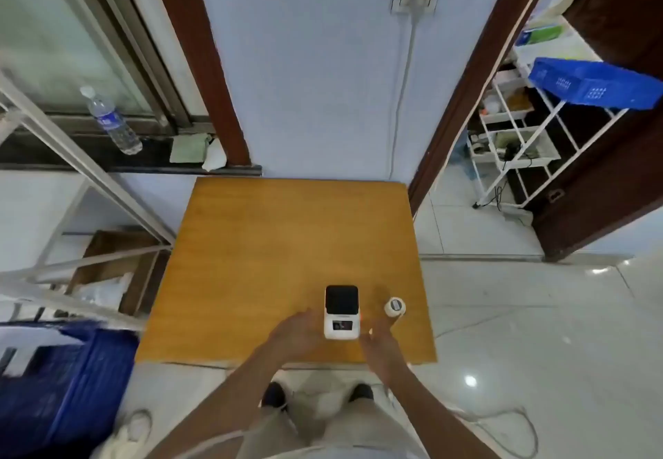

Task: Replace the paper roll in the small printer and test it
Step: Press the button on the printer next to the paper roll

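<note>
A: Here's the square, honey-coloured wooden table [251, 261], and near its front edge sits the small white printer with the black lid [342, 311], lying flat, lid shut.

B: And the spare? I see a small white paper roll [395, 306] standing just beside the printer, on its right, apart from it.

A: That's it. Now the hands. Left hand [299, 333] comes in from below, forearm angled up and to the right, palm turned toward the printer's left side, fingers loosely spread. It's very near the casing; whether it touches, I can't tell, there's blur.

B: Holding anything?

A: Nothing. Open and relaxed.

B: Right hand [378, 338]?

A: Forearm angled up and to the left, hand hovering at the printer's near right corner, just below the roll. Fingers parted and slightly curled, empty too.

B: So both hands flank the printer?

A: One either side, and the roll stands untouched.
</note>
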Available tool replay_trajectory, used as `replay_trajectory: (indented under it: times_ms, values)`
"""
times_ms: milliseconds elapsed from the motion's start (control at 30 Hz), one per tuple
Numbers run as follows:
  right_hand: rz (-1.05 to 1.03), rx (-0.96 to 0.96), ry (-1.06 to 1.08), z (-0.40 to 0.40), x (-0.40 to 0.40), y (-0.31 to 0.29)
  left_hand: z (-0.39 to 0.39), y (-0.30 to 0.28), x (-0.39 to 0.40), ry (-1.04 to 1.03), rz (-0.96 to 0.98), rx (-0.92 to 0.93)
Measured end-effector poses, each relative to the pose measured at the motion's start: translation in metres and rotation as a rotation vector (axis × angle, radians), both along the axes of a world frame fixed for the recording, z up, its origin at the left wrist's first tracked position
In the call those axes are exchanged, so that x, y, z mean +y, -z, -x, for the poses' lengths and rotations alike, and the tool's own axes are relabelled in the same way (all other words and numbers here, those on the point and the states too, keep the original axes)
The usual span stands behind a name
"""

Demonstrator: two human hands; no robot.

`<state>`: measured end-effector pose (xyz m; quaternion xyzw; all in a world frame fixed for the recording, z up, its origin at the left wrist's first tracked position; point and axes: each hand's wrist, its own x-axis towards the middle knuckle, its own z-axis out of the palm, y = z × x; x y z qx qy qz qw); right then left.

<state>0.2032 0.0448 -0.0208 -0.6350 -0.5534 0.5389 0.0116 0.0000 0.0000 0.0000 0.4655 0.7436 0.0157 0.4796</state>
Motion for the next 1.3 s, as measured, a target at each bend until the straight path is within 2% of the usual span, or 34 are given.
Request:
replay_trajectory:
  times_ms: [133, 233, 400, 600, 833, 967, 1033, 1100, 1300]
  values:
    - [-0.103, -0.033, 0.062, 0.015, 0.007, 0.012, -0.011, 0.028, 0.011, -0.042, -0.102, 0.090]
    - [-0.130, 0.014, 0.096, 0.018, 0.002, 0.021, -0.019, 0.052, 0.011, -0.091, -0.176, 0.126]
    - [-0.400, -0.035, -0.024, 0.025, 0.015, 0.058, -0.015, 0.102, 0.021, -0.050, -0.449, 0.193]
    - [-0.692, -0.101, -0.213, 0.011, 0.031, 0.097, -0.014, 0.126, 0.025, -0.064, -0.658, 0.274]
    - [-0.995, -0.128, -0.074, 0.010, 0.021, 0.131, -0.013, 0.154, 0.021, -0.036, -0.774, 0.287]
    - [-1.162, -0.168, -0.065, 0.011, 0.016, 0.142, -0.023, 0.153, 0.015, -0.025, -0.824, 0.396]
    - [-1.229, -0.164, -0.053, 0.008, 0.013, 0.145, -0.030, 0.153, 0.011, -0.047, -0.859, 0.385]
    - [-1.247, -0.134, -0.043, 0.003, 0.011, 0.145, -0.034, 0.153, 0.007, -0.054, -0.880, 0.349]
    - [-1.066, 0.021, 0.004, -0.003, 0.018, 0.144, -0.030, 0.153, 0.005, -0.041, -0.866, 0.305]
